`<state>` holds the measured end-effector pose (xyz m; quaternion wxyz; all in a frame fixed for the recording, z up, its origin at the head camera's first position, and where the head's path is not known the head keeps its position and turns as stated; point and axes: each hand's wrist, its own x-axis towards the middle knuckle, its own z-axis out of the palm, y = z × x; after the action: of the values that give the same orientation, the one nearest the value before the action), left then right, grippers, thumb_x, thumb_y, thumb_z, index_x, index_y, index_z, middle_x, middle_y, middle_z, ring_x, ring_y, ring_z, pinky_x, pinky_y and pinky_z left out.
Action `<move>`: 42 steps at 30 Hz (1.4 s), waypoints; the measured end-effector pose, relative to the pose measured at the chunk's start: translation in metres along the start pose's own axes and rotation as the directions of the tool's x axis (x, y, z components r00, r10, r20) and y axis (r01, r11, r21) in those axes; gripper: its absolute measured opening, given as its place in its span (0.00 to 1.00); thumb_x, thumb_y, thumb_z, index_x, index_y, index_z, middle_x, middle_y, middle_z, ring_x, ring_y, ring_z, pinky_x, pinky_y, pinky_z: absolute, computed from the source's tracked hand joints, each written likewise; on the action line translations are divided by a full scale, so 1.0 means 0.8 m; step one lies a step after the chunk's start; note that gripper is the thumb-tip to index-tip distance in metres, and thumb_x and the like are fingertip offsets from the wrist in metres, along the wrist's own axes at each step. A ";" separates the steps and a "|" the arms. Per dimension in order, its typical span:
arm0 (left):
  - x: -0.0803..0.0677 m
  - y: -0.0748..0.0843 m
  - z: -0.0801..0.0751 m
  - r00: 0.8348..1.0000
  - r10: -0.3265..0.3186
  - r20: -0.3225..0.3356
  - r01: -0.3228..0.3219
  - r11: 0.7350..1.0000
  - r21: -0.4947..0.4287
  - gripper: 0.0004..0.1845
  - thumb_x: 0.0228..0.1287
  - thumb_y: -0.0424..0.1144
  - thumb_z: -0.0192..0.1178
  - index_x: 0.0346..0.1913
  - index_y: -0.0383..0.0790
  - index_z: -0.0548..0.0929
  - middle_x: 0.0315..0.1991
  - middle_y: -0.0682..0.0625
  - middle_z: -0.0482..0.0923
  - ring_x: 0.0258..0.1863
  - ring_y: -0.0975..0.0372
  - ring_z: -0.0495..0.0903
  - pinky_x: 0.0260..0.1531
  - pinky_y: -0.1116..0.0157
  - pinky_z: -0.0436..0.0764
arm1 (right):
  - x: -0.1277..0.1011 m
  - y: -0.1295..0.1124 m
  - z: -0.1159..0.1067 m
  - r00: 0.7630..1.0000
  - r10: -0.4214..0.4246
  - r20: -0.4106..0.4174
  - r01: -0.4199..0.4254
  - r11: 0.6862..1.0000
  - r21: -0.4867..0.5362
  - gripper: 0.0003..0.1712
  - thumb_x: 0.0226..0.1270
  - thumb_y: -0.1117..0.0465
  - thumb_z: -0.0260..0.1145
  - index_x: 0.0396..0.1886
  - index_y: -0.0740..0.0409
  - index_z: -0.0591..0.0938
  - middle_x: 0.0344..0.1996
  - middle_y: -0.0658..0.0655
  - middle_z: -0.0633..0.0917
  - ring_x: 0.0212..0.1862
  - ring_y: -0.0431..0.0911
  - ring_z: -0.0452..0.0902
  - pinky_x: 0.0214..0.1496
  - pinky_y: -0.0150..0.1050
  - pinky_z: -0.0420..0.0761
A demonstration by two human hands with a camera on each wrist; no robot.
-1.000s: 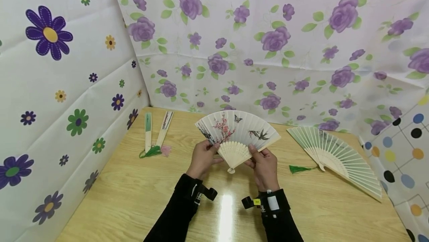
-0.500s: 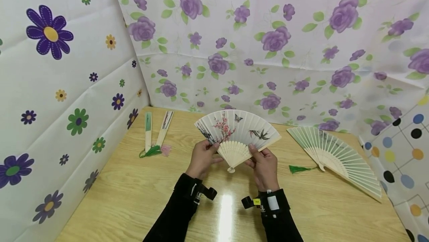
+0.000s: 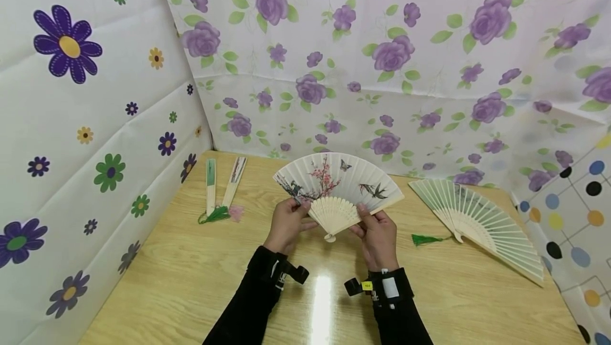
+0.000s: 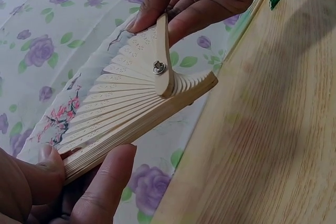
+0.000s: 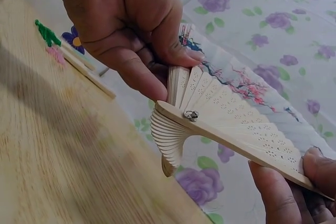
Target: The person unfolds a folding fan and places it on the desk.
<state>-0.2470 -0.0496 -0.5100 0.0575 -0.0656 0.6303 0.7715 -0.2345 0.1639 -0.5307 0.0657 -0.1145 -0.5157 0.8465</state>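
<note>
— What have you got in hand?

— A painted fan (image 3: 336, 183), spread wide and held up above the middle of the table (image 3: 181, 276). My left hand (image 3: 286, 223) pinches its left outer stick, my right hand (image 3: 377, 231) pinches the right one, thumbs on top.

— Anything else on the table?

— Two folded fans (image 3: 221, 186) near the far left corner. One open fan (image 3: 477, 223) with a green tassel (image 3: 425, 240) toward the right edge.

bare surface (image 3: 191, 276) open near the front, spread fan (image 3: 482, 223) blocking right, two folded fans (image 3: 221, 186) at back left, patterned walls (image 3: 95, 122) close behind
</note>
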 end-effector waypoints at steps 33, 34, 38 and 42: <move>-0.001 0.002 -0.001 0.999 0.014 -0.043 -0.016 0.998 -0.069 0.13 0.90 0.29 0.57 0.62 0.20 0.84 0.51 0.41 0.84 0.46 0.59 0.95 0.53 0.60 0.99 | 0.000 0.008 0.005 0.990 -0.018 -0.142 0.031 0.995 0.094 0.13 0.87 0.59 0.71 0.61 0.60 0.91 0.42 0.51 0.95 0.40 0.41 0.96 0.41 0.30 0.97; -0.001 0.001 -0.001 0.999 0.016 -0.046 -0.019 0.997 -0.068 0.13 0.90 0.29 0.57 0.61 0.20 0.84 0.51 0.40 0.84 0.46 0.58 0.95 0.53 0.60 0.99 | 0.000 0.008 0.005 0.989 -0.018 -0.146 0.032 0.995 0.096 0.14 0.87 0.59 0.71 0.63 0.60 0.91 0.42 0.51 0.95 0.40 0.41 0.96 0.41 0.30 0.97; -0.001 0.000 0.000 0.998 0.021 -0.056 -0.025 0.997 -0.071 0.12 0.90 0.28 0.57 0.61 0.19 0.84 0.51 0.40 0.84 0.45 0.58 0.95 0.52 0.60 0.99 | -0.001 0.009 0.005 0.988 -0.020 -0.152 0.036 0.994 0.103 0.15 0.87 0.59 0.70 0.65 0.60 0.90 0.43 0.51 0.95 0.40 0.41 0.97 0.41 0.30 0.97; -0.002 0.000 -0.001 0.998 0.013 -0.056 -0.017 0.997 -0.076 0.12 0.90 0.28 0.57 0.61 0.20 0.84 0.50 0.41 0.84 0.44 0.60 0.94 0.52 0.60 0.99 | 0.000 0.009 0.006 0.988 -0.021 -0.155 0.037 0.994 0.101 0.15 0.87 0.59 0.71 0.64 0.59 0.91 0.42 0.51 0.95 0.39 0.41 0.96 0.40 0.30 0.97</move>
<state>-0.2457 -0.0502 -0.5099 0.0319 -0.0843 0.6021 0.7933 -0.2358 0.1567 -0.5351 0.1233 -0.1686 -0.4661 0.8597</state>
